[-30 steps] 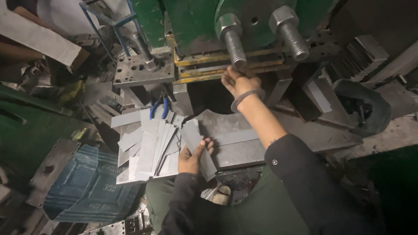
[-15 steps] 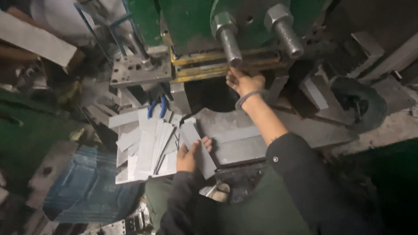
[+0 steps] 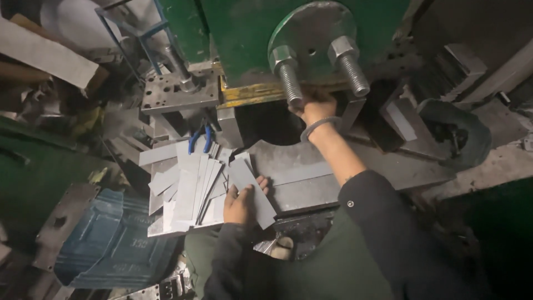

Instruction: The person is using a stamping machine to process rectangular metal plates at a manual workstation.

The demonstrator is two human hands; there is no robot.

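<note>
Since half a second ago, our right hand (image 3: pixel 315 106) has stayed up under the green press (image 3: pixel 250 39), just below the two big threaded bolts (image 3: pixel 319 72). Our left hand (image 3: pixel 240 201) has barely shifted on the metal strip (image 3: pixel 252 191), though the view has moved in closer.

Left hand lies palm-down on that grey strip. Fingers are spread flat, thumb toward the near edge, so it's pinned more than gripped. The strip lies diagonally, far end toward the die opening, near end overhanging the press bed (image 3: pixel 311 178). Just to its left is the fanned stack of blanks (image 3: pixel 186 189), with blue-handled pliers (image 3: pixel 200 139) at the stack's far edge.

Right hand is curled in the dark gap under the yellow-edged ram plate (image 3: pixel 255 91), with a bracelet on the wrist. We can't tell whether the fingers are closed on anything, since the fingertips are hidden in shadow.

How we'd judge doing this well:
- Keep the strip flat under the left palm and slide it, don't lift it. The edges look sharp, and the neighbouring blanks will drag along if we snag them.
- Feed it square to the opening. It currently sits skewed.
- Right hand is in the pinch zone, so get it fully out before anything cycles.
- Separate one strip only. The stack overlaps closely, so a double feed looks easy.
- Light is poor in the die gap, so confirm seating by feel against a stop, not by eye.
</note>
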